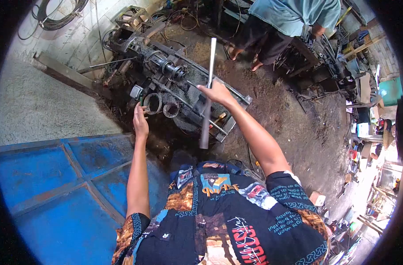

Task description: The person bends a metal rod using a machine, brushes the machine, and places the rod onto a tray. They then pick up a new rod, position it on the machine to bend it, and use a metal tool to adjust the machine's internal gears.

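My right hand [217, 92] is closed around a long metal bar [205, 126], held over the bed of a greasy lathe [161, 62]. The bar's upper end looks bright and its lower end dark and blurred. A short dark rod [192, 83] pokes out to the left of the fingers. My left hand [140, 120] is at the lathe's near left side, its fingertips around a small green handle [142, 100] just below a grey box [136, 92]. Close to its right are a large metal ring [153, 103] and a smaller ring [170, 110].
Beyond the lathe a person in a blue-green shirt [283, 15] stands barefoot by cluttered metalwork. A blue metal panel [47, 185] with a rusty frame lies at left. Cables [56, 15] hang on the wall. Tools and scrap line the right side.
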{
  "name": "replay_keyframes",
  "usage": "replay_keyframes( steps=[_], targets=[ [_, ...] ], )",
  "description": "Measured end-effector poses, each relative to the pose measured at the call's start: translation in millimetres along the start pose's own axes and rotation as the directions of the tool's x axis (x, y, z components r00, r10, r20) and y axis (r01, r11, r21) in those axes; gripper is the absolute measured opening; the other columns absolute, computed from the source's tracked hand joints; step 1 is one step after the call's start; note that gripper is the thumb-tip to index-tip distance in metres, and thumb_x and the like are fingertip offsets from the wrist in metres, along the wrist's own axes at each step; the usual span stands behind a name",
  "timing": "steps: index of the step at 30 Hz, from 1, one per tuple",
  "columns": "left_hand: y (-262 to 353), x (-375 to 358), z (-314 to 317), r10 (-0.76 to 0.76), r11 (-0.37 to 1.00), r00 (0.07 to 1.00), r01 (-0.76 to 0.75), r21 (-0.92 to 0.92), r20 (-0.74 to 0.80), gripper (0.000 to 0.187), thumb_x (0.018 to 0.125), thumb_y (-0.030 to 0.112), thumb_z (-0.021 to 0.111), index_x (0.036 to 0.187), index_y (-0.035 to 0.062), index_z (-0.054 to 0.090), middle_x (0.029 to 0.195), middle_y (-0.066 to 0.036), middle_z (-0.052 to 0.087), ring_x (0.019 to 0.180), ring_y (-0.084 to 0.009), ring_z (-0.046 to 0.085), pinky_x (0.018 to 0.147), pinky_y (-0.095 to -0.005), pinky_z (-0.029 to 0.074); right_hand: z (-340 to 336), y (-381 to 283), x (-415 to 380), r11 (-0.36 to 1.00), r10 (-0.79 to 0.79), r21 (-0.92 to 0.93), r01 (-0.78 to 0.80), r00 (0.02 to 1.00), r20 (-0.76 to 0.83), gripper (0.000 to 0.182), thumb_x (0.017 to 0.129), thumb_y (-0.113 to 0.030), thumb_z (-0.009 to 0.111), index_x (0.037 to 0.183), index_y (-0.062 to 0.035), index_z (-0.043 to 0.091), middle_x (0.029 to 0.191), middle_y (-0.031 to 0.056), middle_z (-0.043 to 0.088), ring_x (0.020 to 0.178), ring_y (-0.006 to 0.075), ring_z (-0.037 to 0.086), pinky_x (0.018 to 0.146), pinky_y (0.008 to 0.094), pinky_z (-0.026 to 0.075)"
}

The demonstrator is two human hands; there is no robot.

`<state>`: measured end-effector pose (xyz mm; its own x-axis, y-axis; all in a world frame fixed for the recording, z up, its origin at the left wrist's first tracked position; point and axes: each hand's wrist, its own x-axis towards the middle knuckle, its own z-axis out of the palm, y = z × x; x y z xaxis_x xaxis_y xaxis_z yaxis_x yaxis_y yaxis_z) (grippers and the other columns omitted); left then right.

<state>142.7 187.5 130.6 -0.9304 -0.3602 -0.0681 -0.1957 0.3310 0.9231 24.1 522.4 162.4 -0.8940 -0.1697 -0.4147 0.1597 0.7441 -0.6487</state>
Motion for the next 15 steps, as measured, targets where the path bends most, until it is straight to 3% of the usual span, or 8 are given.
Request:
replay_keyframes(
  steps=[1, 2, 5, 10, 12, 13, 14, 15],
  targets=[
    [-1.0, -0.9, 0.0, 0.014, 1.000, 1.000, -0.014, -0.012, -0.027, 0.064, 0.102, 0.051, 0.031, 0.143, 0.0026, 0.038, 0.119, -0.011, 0.058, 0.103, -0.0215, 0.059, 0.082, -0.0338, 0.047, 8.9, -2.3, 1.7, 0.998, 0.026, -0.049, -0.027, 0.999, -0.023, 0.070, 0.087, -0.057, 0.057, 0.124, 0.0025, 0.051, 0.110, 0.0299, 0.062, 0.105, 0.0432, 0.062, 0.091, 0.0496, 0.050],
    [-2.1, -1.9, 0.0, 0.028, 0.999, 0.998, -0.029, -0.024, -0.054, 0.062, 0.102, 0.049, 0.034, 0.142, 0.0020, 0.041, 0.115, -0.010, 0.060, 0.098, -0.0201, 0.061, 0.079, -0.0322, 0.048, 15.5, 1.2, 2.4, 0.998, 0.027, -0.050, -0.028, 0.999, -0.020, 0.070, 0.087, -0.057, 0.057, 0.124, 0.0025, 0.051, 0.110, 0.0299, 0.062, 0.105, 0.0432, 0.062, 0.091, 0.0496, 0.050],
    [-8.2, -7.2, -0.2, 0.021, 0.999, 0.999, -0.022, -0.025, -0.041, 0.062, 0.102, 0.048, 0.035, 0.142, 0.0008, 0.039, 0.114, -0.010, 0.060, 0.098, -0.0200, 0.061, 0.079, -0.0322, 0.048, 29.7, 10.5, -6.3, 0.974, -0.194, -0.179, 0.142, 0.929, -0.316, 0.042, 0.098, -0.036, 0.046, 0.133, -0.0135, 0.046, 0.105, 0.0237, 0.061, 0.090, 0.0426, 0.064, 0.080, 0.0532, 0.051],
    [-11.6, -13.2, 5.6, -0.020, 1.000, 1.000, 0.020, -0.016, 0.006, 0.063, 0.102, 0.049, 0.034, 0.144, 0.0020, 0.036, 0.116, -0.011, 0.058, 0.101, -0.0200, 0.060, 0.081, -0.0333, 0.047, 9.0, 22.4, -13.8, 0.892, -0.389, -0.340, 0.298, 0.890, -0.239, 0.042, 0.099, -0.040, 0.043, 0.134, -0.0157, 0.047, 0.107, 0.0178, 0.062, 0.089, 0.0413, 0.064, 0.076, 0.0516, 0.052],
    [-11.7, -16.8, 8.1, -0.033, 0.999, 0.999, 0.033, 0.003, 0.041, 0.065, 0.102, 0.051, 0.031, 0.146, 0.0033, 0.034, 0.118, -0.011, 0.057, 0.103, -0.0204, 0.059, 0.083, -0.0341, 0.046, 1.3, 29.4, -13.9, 0.799, -0.538, -0.420, 0.431, 0.824, -0.179, 0.041, 0.098, -0.038, 0.046, 0.133, -0.0158, 0.048, 0.104, 0.0171, 0.062, 0.084, 0.0393, 0.064, 0.073, 0.0514, 0.052],
    [-11.5, -17.8, 10.5, -0.040, 0.999, 0.998, 0.040, -0.007, 0.041, 0.064, 0.102, 0.051, 0.031, 0.146, 0.0031, 0.034, 0.118, -0.011, 0.057, 0.103, -0.0204, 0.059, 0.083, -0.0337, 0.046, -1.6, 32.0, -14.6, 0.729, -0.644, -0.460, 0.507, 0.735, -0.212, 0.039, 0.093, -0.030, 0.057, 0.129, -0.0146, 0.052, 0.100, 0.0144, 0.061, 0.084, 0.0351, 0.061, 0.073, 0.0472, 0.050],
    [-10.4, -16.7, 13.1, -0.043, 0.999, 0.998, 0.044, -0.017, 0.040, 0.064, 0.102, 0.050, 0.032, 0.146, 0.0028, 0.035, 0.118, -0.010, 0.057, 0.103, -0.0204, 0.059, 0.083, -0.0333, 0.046, -1.6, 33.7, -16.8, 0.730, -0.642, -0.461, 0.504, 0.736, -0.213, 0.039, 0.093, -0.030, 0.057, 0.129, -0.0146, 0.052, 0.100, 0.0144, 0.061, 0.084, 0.0351, 0.061, 0.073, 0.0472, 0.050],
    [-8.6, -16.7, 14.6, -0.042, 0.999, 0.998, 0.043, -0.019, 0.043, 0.064, 0.102, 0.050, 0.032, 0.146, 0.0028, 0.035, 0.118, -0.010, 0.057, 0.103, -0.0204, 0.059, 0.083, -0.0333, 0.046, -4.9, 27.3, -28.2, 0.650, -0.755, -0.515, 0.559, 0.549, -0.357, 0.040, 0.088, -0.025, 0.063, 0.125, -0.0133, 0.054, 0.099, 0.0130, 0.060, 0.086, 0.0331, 0.059, 0.075, 0.0443, 0.048]
  ],
)
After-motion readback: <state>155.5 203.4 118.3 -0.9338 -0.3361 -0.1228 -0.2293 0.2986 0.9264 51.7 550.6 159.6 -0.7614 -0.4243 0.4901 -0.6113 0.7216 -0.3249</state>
